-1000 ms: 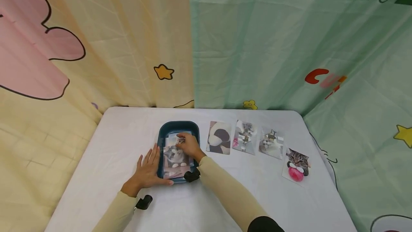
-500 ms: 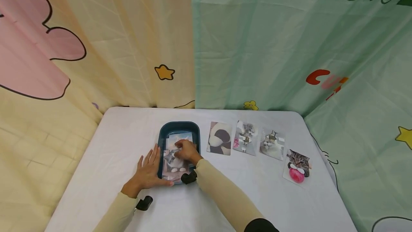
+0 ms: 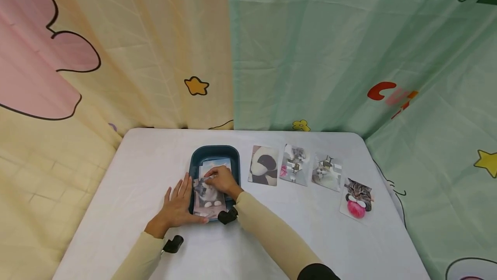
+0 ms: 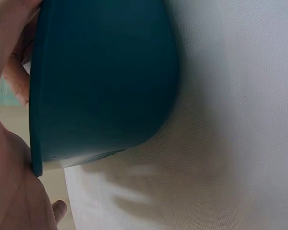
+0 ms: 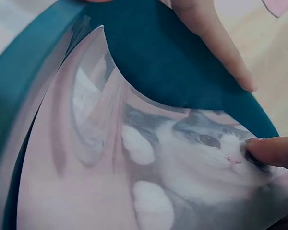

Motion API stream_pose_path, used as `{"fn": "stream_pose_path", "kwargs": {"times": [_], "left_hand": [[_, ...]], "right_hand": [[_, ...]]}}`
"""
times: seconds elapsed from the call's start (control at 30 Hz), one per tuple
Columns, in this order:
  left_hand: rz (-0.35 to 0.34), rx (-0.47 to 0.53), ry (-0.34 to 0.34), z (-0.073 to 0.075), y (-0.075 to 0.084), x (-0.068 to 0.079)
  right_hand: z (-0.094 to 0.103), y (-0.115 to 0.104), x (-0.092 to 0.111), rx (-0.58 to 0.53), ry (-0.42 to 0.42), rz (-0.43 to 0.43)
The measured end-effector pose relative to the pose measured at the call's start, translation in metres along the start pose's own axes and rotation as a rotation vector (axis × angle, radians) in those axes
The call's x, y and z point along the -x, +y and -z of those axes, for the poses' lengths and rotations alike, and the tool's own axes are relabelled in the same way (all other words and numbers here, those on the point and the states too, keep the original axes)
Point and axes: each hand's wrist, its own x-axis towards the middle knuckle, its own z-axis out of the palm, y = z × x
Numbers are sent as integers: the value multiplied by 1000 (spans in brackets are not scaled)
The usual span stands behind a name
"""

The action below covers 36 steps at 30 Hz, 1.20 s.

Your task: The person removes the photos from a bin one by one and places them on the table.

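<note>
A dark teal tray (image 3: 214, 148) stands on the white table with printed photos in it. My right hand (image 3: 224, 180) reaches into it and pinches a cat photo (image 3: 211, 206) near its far edge. In the right wrist view the thumb (image 5: 273, 152) presses on the cat's face, and the photo (image 5: 77, 182) bends upward along one side. Beneath it, partly covered by the hand, a pale blue photo (image 3: 217, 164) shows. Fingers spread, my left hand (image 3: 176, 207) rests against the tray's left rim; in the left wrist view its palm (image 4: 12, 187) touches the rim.
Right of the tray, several photos lie in a curved row: a black-and-white one (image 3: 264, 165), two with grey cats (image 3: 295, 165), and a tabby with a pink ball (image 3: 358, 200). Patterned curtains (image 3: 287, 55) hang behind the table (image 3: 310, 237).
My right hand has come from the tray's far part toward me and now pinches the cat photo, which has shifted slightly left. The left hand has kept its place on the rim.
</note>
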Motion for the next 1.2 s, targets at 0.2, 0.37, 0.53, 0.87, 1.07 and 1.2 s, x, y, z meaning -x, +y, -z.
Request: {"fn": "stream_pose_path", "kwargs": {"times": [0.2, 0.37, 0.53, 0.87, 1.07, 1.2], "left_hand": [[-1, 8, 9, 0, 0, 0], [3, 3, 4, 0, 0, 0], [3, 0, -3, -1, -1, -1], [7, 24, -10, -1, 2, -2], [7, 24, -21, 0, 2, -1], [3, 24, -5, 1, 0, -1]], "right_hand": [[7, 0, 4, 76, 6, 46], [14, 0, 6, 170, 10, 100], [22, -2, 11, 180, 17, 134], [53, 4, 22, 44, 130, 176], [77, 14, 30, -70, 273, 109], [93, 22, 36, -187, 334, 60]]}}
